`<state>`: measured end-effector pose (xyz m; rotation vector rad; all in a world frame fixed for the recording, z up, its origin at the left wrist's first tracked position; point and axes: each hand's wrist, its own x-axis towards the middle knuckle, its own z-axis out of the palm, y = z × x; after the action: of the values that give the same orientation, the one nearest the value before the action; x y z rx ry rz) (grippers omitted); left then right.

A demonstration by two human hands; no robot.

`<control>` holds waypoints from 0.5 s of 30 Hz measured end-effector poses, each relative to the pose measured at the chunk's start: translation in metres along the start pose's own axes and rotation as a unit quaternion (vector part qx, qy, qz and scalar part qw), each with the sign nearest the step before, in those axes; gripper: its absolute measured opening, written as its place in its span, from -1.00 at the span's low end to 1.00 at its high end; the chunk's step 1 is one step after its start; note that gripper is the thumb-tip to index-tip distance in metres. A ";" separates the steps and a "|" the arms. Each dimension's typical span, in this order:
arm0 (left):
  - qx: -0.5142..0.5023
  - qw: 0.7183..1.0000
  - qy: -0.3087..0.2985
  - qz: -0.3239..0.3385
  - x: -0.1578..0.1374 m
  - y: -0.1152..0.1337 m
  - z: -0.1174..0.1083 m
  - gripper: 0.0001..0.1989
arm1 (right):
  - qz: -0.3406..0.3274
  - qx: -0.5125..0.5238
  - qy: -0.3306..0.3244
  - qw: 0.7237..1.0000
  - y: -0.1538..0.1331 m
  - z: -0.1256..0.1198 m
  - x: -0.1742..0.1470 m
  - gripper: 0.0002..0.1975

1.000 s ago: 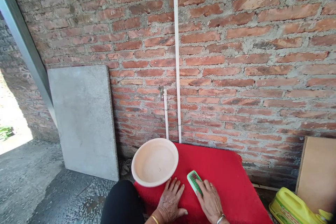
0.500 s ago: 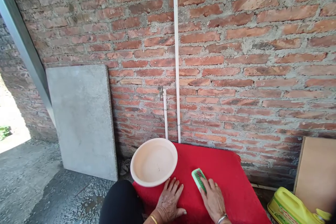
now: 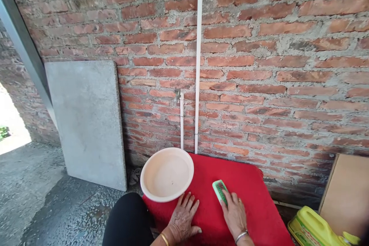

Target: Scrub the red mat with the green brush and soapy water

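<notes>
My right hand (image 3: 235, 213) grips a green and white scrub brush (image 3: 219, 191), which rests on a red cloth (image 3: 230, 169) spread over a low surface. The brush's lower end is hidden by my fingers. Flat on the same cloth lies my left hand (image 3: 183, 215), fingers spread and holding nothing. Just beyond its fingertips a pale pink basin (image 3: 168, 175) stands at the cloth's left corner, with a small dark speck inside.
A grey slab (image 3: 89, 123) leans on the brick wall at left. White pipes (image 3: 198, 84) and a tap (image 3: 178, 95) are behind the cloth. At right are a yellow jug (image 3: 314, 225) and a tan board (image 3: 346, 192). My knee (image 3: 127, 221) is beside the basin.
The view has shifted slightly. My right hand still holds the brush at nearly the same spot on the cloth, and my left hand stays flat near the basin.
</notes>
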<state>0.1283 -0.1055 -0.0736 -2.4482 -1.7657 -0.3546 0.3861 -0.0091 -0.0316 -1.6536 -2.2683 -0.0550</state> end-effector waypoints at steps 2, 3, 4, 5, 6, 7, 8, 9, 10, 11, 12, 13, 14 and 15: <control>-0.001 1.000 0.011 0.006 -0.001 0.001 0.002 -0.05 | -0.076 0.045 -0.010 0.996 -0.019 0.006 0.004 -0.58; 0.001 1.000 0.018 0.008 -0.001 0.001 0.003 -0.05 | -0.102 0.057 -0.015 0.993 -0.025 0.008 0.009 -0.58; 0.002 1.000 0.025 0.008 -0.002 0.001 0.004 -0.05 | -0.113 0.056 -0.021 0.992 -0.028 0.008 0.016 -0.57; 0.004 0.999 0.032 0.007 -0.002 0.001 0.005 -0.06 | -0.102 0.043 -0.027 0.993 -0.026 0.006 0.025 -0.57; 0.006 0.999 0.038 0.006 -0.003 0.001 0.006 -0.06 | -0.073 0.022 -0.032 0.997 -0.020 0.002 0.036 -0.58; 0.007 0.999 0.040 0.004 -0.003 0.001 0.006 -0.06 | -0.030 -0.002 -0.033 0.999 -0.010 -0.002 0.048 -0.58; 0.007 0.999 0.039 0.004 -0.004 0.001 0.006 -0.06 | 0.024 -0.026 -0.033 0.999 0.003 -0.008 0.059 -0.58; 0.004 0.999 0.034 0.005 -0.004 0.001 0.006 -0.06 | 0.077 -0.044 -0.032 0.995 0.017 -0.014 0.069 -0.57; -0.001 1.000 0.027 0.006 -0.005 0.001 0.005 -0.06 | 0.124 -0.057 -0.031 0.990 0.032 -0.019 0.078 -0.54; -0.007 1.000 0.020 0.007 -0.005 0.001 0.004 -0.05 | 0.159 -0.064 -0.031 0.985 0.044 -0.023 0.084 -0.51; -0.015 1.000 0.014 0.006 -0.004 0.001 0.003 -0.05 | 0.181 -0.068 -0.032 0.981 0.053 -0.025 0.086 -0.50; -0.022 1.000 0.008 0.005 -0.004 0.001 0.001 -0.05 | 0.193 -0.071 -0.033 0.978 0.057 -0.026 0.086 -0.49; -0.029 1.000 0.003 0.003 -0.004 0.001 0.000 -0.05 | 0.189 -0.071 -0.034 0.979 0.057 -0.024 0.082 -0.50; -0.034 0.999 -0.002 0.000 -0.003 0.001 -0.001 -0.05 | 0.171 -0.070 -0.034 0.982 0.051 -0.021 0.075 -0.51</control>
<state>0.1283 -0.1091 -0.0733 -2.4975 -1.7829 -0.4167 0.4185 0.0720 0.0014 -2.1279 -2.0327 -0.0783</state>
